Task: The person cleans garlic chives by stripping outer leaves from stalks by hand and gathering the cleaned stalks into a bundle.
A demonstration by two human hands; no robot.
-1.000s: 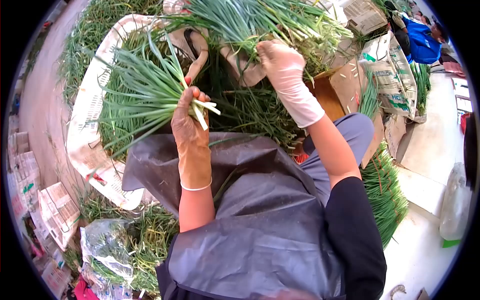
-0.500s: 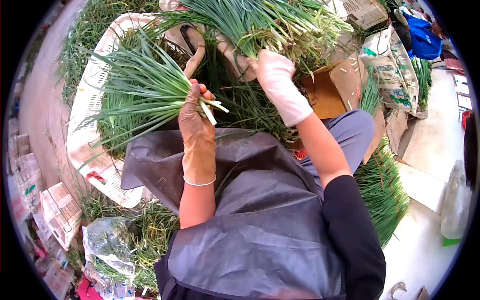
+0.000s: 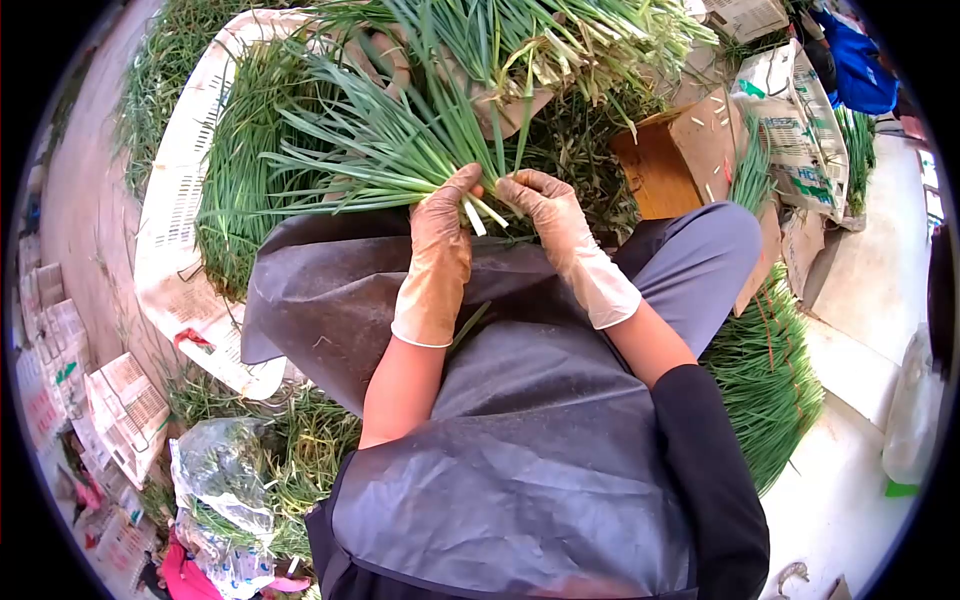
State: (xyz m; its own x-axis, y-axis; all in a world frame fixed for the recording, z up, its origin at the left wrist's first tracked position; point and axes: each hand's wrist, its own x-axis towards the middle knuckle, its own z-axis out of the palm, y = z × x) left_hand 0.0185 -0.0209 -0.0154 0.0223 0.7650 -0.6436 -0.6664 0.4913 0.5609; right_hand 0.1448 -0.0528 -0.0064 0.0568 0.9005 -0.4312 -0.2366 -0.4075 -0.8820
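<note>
My left hand (image 3: pixel 440 255), in a stained pale glove, is closed around the lower end of a bunch of garlic chives (image 3: pixel 385 165). The green leaves fan out up and to the left, and the white stem ends stick out past my fingers. Close beside it, my gloved right hand (image 3: pixel 565 230) pinches a few chive stalks (image 3: pixel 524 125) that point upward near the bunch. How many stalks are in that pinch is partly hidden by my fingers. Beyond both hands lies a large pile of chives (image 3: pixel 570 45), its pale root ends toward the right.
A white plastic basket (image 3: pixel 165 215) lined with chives stands at the left. A dark apron (image 3: pixel 510 430) covers my lap. On the right are an open cardboard box (image 3: pixel 690 150), tied chives (image 3: pixel 765 385) and a printed sack (image 3: pixel 800 140). A clear plastic bag (image 3: pixel 220 465) lies lower left.
My right hand has come down from the pile to beside my left hand, bringing chive stalks with it. My left hand has shifted right with its bunch.
</note>
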